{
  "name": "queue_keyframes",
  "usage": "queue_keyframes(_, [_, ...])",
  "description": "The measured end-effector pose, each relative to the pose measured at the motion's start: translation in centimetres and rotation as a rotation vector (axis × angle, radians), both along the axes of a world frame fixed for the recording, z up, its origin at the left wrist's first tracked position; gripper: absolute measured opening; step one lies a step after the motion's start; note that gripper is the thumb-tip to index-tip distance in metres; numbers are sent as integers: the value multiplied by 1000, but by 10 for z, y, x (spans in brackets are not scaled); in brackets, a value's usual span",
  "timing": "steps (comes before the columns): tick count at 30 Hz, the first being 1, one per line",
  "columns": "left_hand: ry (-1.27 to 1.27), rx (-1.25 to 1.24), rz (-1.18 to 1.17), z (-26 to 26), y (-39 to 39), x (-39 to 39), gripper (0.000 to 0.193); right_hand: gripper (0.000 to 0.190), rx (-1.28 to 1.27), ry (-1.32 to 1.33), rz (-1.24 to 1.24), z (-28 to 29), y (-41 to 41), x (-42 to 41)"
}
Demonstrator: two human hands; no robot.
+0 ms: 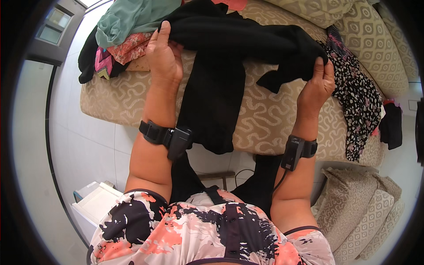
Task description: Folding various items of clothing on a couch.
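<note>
A black knit garment (228, 36) is stretched between my two hands above a patterned couch seat. My left hand (164, 59) grips its left part, thumb on top and the other fingers partly behind the cloth. At the far right end, my right hand (317, 81) pinches the edge between thumb and fingers. One long dark panel (213, 102) hangs down over the seat's front edge, and a shorter flap dangles near my right hand. Just beyond that hand lies a black floral cloth (359, 102).
The couch seat (265, 122) spans the view, with cushions (374, 49) at the back right. A clothes pile with a mint green cloth (132, 20) and a coral print cloth (131, 48) sits at left. Rolled patterned fabric (351, 212) stands lower right; a white box (96, 202) lower left.
</note>
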State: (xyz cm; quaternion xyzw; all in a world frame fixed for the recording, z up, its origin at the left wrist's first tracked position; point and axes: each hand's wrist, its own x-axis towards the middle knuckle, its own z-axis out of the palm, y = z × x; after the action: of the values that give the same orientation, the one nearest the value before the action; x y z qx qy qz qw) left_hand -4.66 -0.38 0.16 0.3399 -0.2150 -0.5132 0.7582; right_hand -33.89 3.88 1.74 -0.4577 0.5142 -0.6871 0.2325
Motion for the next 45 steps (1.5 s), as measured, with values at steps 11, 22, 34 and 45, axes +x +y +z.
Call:
queue_keyframes(11, [-12, 6, 68, -9, -8, 1, 20, 34, 187, -357, -14, -36, -15, -54])
queue_keyframes(22, [-1248, 180, -175, -8, 7, -21, 72, 76, 479, 606, 165, -23, 2, 33])
queue_keyframes(34, [-219, 174, -874, -1, 17, -32, 43, 102, 464, 285, 548, -3, 11, 49])
queue_keyframes(45, [299, -5, -854, 1, 30, -38, 38, 88, 400, -518, 681, -2, 31, 91])
